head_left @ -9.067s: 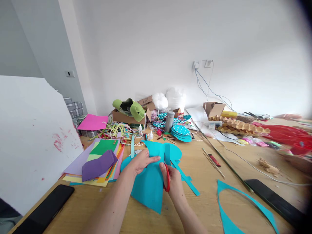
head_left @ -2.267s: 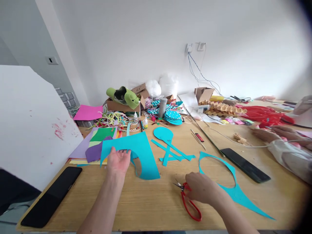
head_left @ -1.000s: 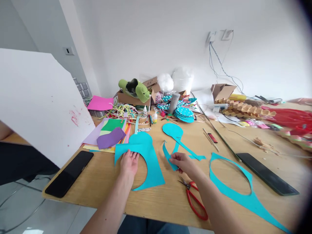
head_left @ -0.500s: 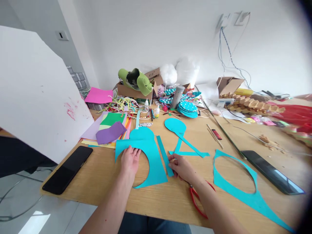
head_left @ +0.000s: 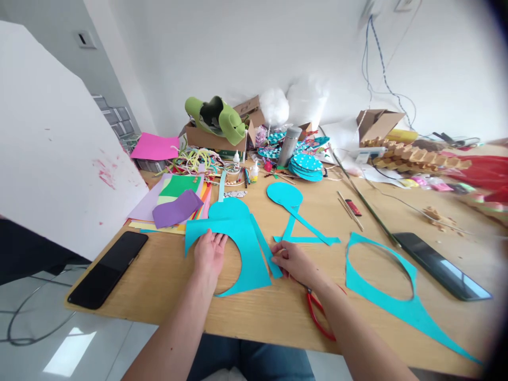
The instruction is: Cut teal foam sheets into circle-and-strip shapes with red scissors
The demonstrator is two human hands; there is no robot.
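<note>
A large turquoise sheet [head_left: 252,259] with a round cut-out lies before me, its upper edge over the fingers of my left hand [head_left: 209,253], which is palm up with the fingers stretched out. My right hand [head_left: 291,259] pinches the lower end of a narrow turquoise strip [head_left: 264,243] whose upper part lies against the sheet's right edge. Red-handled scissors [head_left: 317,315] are partly hidden under my right hand and forearm. Beyond the sheet is a turquoise disc [head_left: 229,208]; another disc [head_left: 283,194] lies to the right, with crossed strips below it.
A black phone [head_left: 109,269] lies at the left edge, a second dark device [head_left: 440,264] at the right. A turquoise offcut [head_left: 381,296] with an oval hole is right of my forearm. Coloured papers [head_left: 177,209], glue bottles, a grey flask [head_left: 289,147] and boxes stand behind.
The narrow strip's upper end has moved left against the sheet, closing the gap between them. My left hand stays in place. The view has tilted down slightly.
</note>
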